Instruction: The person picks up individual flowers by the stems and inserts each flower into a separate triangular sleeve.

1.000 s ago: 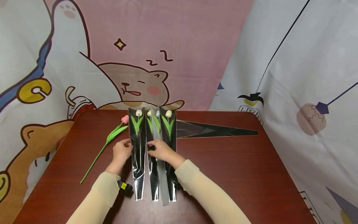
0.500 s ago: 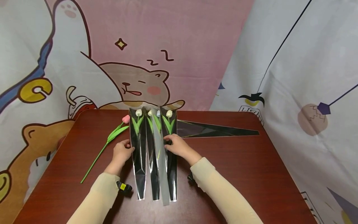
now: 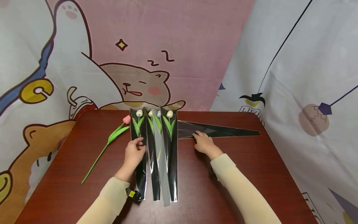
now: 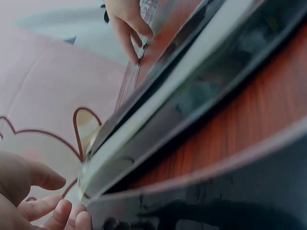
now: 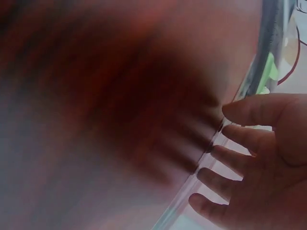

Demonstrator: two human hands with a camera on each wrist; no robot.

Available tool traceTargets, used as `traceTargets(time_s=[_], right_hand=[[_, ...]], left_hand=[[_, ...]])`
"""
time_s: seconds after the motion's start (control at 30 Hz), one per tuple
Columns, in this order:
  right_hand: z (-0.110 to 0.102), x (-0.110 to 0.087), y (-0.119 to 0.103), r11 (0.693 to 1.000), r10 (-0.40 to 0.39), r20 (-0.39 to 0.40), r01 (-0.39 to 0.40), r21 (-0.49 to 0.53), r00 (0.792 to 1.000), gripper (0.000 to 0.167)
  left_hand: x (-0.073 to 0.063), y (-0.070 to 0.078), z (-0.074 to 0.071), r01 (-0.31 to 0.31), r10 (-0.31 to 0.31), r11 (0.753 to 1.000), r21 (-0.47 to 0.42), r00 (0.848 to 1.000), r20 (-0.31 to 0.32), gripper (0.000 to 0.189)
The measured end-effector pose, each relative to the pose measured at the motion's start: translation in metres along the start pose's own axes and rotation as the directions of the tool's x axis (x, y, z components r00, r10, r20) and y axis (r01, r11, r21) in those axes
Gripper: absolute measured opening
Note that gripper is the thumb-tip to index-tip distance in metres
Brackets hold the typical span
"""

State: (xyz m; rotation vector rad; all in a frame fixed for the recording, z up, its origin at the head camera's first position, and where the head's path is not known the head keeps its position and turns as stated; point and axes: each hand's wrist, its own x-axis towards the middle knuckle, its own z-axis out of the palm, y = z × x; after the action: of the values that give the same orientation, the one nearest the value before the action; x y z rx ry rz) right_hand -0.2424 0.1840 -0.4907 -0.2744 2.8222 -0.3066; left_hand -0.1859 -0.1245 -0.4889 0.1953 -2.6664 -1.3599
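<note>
Several tulips in narrow dark wrapping sleeves lie side by side mid-table. The leftmost sleeve (image 3: 142,183) has a white tulip (image 3: 139,113) at its wide end; my left hand (image 3: 134,153) is over its left part, fingers loosely bent and gripping nothing. A white tulip (image 3: 169,114) also shows in the rightmost sleeve (image 3: 174,174). Between them a grey strip (image 3: 165,186) partly covers the middle flowers. My right hand (image 3: 205,145) is at the near edge of a flat dark tapered sleeve (image 3: 232,132) lying crosswise; the right wrist view shows its fingers (image 5: 213,179) spread and extended.
A loose pink tulip (image 3: 126,119) with a green stem lies diagonally to the left of the row. The brown table (image 3: 237,180) ends at the back against a cartoon-printed cloth (image 3: 193,62). The sleeves' wide ends reach the table's back edge.
My right hand has left the row of wrapped tulips and moved right to the crosswise sleeve. My left hand has shifted right, from beside the leftmost sleeve to over it.
</note>
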Motion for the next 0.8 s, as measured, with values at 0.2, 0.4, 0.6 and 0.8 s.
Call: traceTargets(time_s=[0.2, 0.4, 0.6, 0.8], right_hand=[[0.002, -0.019, 0.015, 0.999, 0.002, -0.018, -0.003, -0.050, 1.000, 0.054], [-0.008, -0.045, 0.015, 0.990, 0.035, 0.036, -0.029, -0.136, 0.999, 0.050], [-0.008, -0.048, 0.011, 0.992, -0.015, -0.076, 0.006, -0.125, 0.997, 0.039], [-0.001, -0.028, 0.003, 0.975, -0.192, -0.230, 0.160, -0.151, 0.954, 0.037]], left_hand=[[-0.010, 0.018, 0.018, -0.024, 0.026, 0.999, -0.042, 0.997, 0.068, 0.039], [-0.019, 0.033, 0.037, -0.080, 0.092, 0.994, -0.073, 0.980, 0.176, 0.038], [-0.025, 0.046, 0.053, -0.156, 0.175, 0.983, -0.099, 0.955, 0.237, 0.034], [-0.029, 0.054, 0.066, -0.192, 0.210, 0.977, -0.091, 0.940, 0.270, 0.032]])
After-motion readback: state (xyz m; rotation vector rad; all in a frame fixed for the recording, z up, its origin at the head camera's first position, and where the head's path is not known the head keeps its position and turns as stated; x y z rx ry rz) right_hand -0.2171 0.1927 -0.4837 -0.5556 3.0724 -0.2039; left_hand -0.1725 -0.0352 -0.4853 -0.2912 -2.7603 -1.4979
